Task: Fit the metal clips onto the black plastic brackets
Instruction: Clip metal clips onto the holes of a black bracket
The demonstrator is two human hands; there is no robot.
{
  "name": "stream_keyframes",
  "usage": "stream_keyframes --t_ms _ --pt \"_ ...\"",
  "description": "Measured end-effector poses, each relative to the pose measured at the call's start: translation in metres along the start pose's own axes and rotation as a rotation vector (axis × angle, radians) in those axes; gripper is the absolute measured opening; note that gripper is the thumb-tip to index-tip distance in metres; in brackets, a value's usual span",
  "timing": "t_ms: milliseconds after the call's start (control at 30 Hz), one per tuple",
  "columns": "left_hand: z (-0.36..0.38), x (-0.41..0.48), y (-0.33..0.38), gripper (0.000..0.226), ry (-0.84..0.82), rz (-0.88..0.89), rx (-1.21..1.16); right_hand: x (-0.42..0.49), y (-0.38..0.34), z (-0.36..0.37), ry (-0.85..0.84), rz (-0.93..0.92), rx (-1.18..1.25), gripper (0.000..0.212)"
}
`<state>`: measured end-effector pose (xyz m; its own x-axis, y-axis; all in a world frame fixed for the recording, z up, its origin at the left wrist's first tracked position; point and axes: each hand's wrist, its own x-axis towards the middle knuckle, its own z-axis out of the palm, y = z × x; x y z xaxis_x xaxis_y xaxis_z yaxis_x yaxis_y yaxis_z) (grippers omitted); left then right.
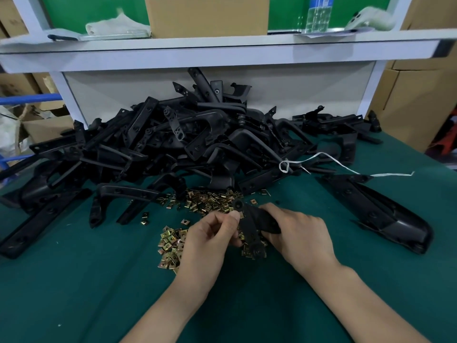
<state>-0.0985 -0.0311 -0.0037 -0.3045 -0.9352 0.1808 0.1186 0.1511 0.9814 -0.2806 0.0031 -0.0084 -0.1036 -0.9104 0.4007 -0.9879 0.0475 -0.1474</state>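
Your right hand (296,231) grips one black bracket (257,222) just above the desk (99,293), fingers (272,211) curled round its right end. Your left hand (210,233) pinches a metal clip (241,214) between thumb and forefinger at the bracket's left edge. I cannot tell whether it is fully seated.

The loose clips (171,243) lie under and left of your hands, with more just beyond. The heap of brackets (185,137) fills the far side.

Risks from here:
- The clip may go on skewed if your pinch pushes off-centre, so its hole misses the bracket's hole.
- The bracket may twist under the push, since you hold one end only.
- A clip that slips would drop among the loose ones and leave the bracket short.
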Motion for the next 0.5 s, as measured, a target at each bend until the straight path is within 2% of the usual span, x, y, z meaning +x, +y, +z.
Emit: stream_keyframes --t_ms 133,300,500 --pt "-0.002 0.003 -0.003 0.034 -0.034 -0.017 -0.026 0.002 0.003 0.0 -0.081 0.005 0.032 0.029" --pt "-0.004 0.004 -0.004 0.024 -0.142 -0.076 -0.27 0.004 0.006 -0.001 -0.097 0.017 0.086 0.033" --pt "-0.011 0.006 -0.004 0.038 -0.268 -0.06 -0.262 0.002 0.005 -0.001 -0.107 -0.012 0.081 0.034"
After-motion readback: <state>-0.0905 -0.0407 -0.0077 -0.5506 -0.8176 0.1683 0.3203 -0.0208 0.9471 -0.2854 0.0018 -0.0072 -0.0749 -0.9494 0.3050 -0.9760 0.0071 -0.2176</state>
